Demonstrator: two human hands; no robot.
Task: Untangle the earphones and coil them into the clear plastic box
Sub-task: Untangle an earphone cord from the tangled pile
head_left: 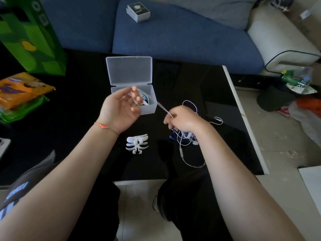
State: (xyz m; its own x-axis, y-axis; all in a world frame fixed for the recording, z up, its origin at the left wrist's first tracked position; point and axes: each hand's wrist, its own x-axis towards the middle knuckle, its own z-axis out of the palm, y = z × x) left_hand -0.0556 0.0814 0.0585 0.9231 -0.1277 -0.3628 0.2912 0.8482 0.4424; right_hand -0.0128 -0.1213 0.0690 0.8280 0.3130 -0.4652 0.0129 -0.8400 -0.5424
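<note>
The clear plastic box (pixel 152 105) stands on the black table (pixel 217 84) with its lid (pixel 129 70) tipped up behind it. Some coiled cable lies inside. My left hand (pixel 121 108), palm up, hovers in front of the box with thin white cable looped over its fingers. From there a taut stretch of cable (pixel 163 108) runs right to my right hand (pixel 182 120), which pinches it. Under and around the right hand lies the tangle of white and purple earphones (pixel 186 138), trailing toward the table's front edge.
A white ribbed cable winder (pixel 137 144) lies near the front edge. An orange packet (pixel 22 89) and a green bag (pixel 33 35) sit at the left. A blue sofa (pixel 173 32) with a small box (pixel 138 12) is behind. Litter lies on the floor at right.
</note>
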